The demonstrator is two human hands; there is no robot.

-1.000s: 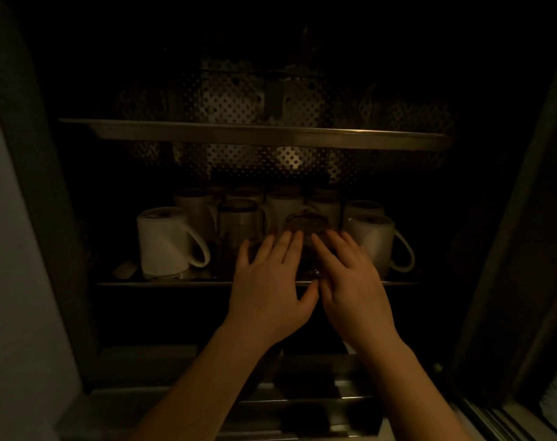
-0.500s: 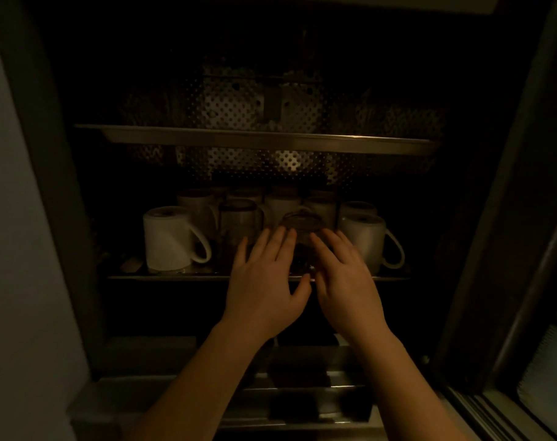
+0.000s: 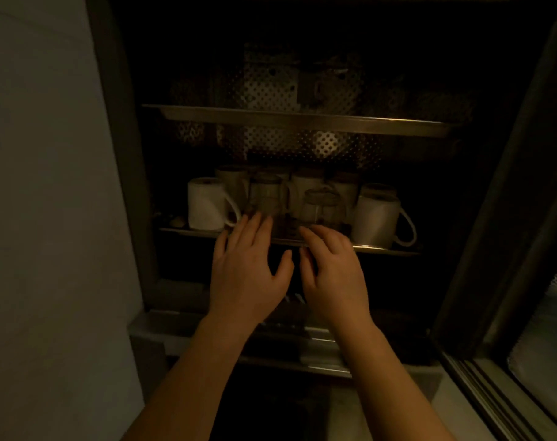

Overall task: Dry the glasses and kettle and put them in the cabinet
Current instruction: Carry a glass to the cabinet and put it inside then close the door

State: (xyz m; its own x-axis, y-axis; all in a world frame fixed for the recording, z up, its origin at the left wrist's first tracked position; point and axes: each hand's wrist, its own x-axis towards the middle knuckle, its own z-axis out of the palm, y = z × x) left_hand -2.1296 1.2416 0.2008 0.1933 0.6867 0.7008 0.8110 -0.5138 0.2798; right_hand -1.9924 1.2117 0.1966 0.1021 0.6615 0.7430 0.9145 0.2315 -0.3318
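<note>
Clear upturned glasses (image 3: 321, 207) stand among white handled mugs (image 3: 207, 203) on our cabinet's metal shelf (image 3: 382, 249); at six o'clock (fingers spread, holding nothing) hover our left hand (image 3: 247, 272) and right hand (image 3: 333, 275).

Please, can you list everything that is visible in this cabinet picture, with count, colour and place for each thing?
white mugs: two clear in front (left end, right end), more behind, count unclear; lower shelf
clear glasses: two, upside down; lower shelf, middle front
lower shelf: one, metal; cabinet middle
upper shelf: one, metal; above the mugs
perforated back panel: one, metal; cabinet rear
wall: grey; left of the cabinet
left hand: one, fingers straight; before the shelf edge
right hand: one, fingers relaxed; beside the left hand
</note>
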